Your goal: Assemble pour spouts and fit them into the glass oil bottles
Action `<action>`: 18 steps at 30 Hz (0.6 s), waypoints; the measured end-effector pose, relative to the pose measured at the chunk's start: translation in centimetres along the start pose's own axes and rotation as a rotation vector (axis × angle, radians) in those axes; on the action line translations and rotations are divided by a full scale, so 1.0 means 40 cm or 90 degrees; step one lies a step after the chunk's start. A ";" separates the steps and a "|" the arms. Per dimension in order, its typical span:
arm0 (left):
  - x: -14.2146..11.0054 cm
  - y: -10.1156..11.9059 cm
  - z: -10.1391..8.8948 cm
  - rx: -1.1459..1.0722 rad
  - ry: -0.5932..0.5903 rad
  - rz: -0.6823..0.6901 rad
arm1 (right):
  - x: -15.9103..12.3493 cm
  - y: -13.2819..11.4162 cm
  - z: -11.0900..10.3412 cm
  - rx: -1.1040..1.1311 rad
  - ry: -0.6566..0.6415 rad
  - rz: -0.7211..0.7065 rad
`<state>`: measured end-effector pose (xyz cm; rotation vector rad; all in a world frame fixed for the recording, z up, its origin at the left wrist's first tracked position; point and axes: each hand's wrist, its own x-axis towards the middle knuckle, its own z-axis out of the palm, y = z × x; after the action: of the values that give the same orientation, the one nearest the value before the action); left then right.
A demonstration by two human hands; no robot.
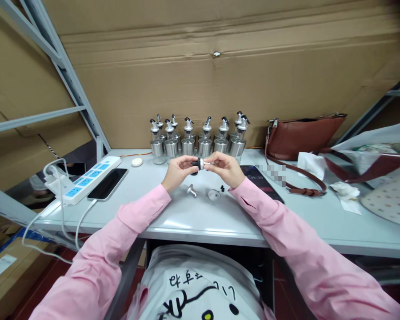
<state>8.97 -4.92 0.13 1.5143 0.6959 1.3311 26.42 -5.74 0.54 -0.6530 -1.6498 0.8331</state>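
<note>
Between my two hands, above the middle of the table, is a bottle pourer (201, 164) with a black ribbed stopper and a silver collar. My left hand (182, 170) pinches its black stopper end. On the spout side, the fingers of my right hand (224, 168) are closed around the thin metal end. Beneath my hands a silver pourer spout (191, 191) lies on the table. Beside it are a round silver cap (214, 194) and small black pieces (222, 188). Another dark part sits partly hidden behind my left fingers.
Several glass-and-steel oil bottles (204, 144) with pourers stand at the back. To the left are a power strip (90, 180), a phone (108, 184) and a white round object (137, 162). A tablet (262, 182), a brown handbag (302, 138) and crumpled tissues (345, 192) lie right.
</note>
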 end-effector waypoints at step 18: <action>-0.005 -0.017 -0.001 0.090 -0.088 0.099 | -0.002 -0.025 -0.003 0.004 -0.009 0.112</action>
<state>9.02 -4.83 -0.57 1.7869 0.6045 1.2988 26.55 -6.38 1.34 -0.7982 -1.6182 0.9695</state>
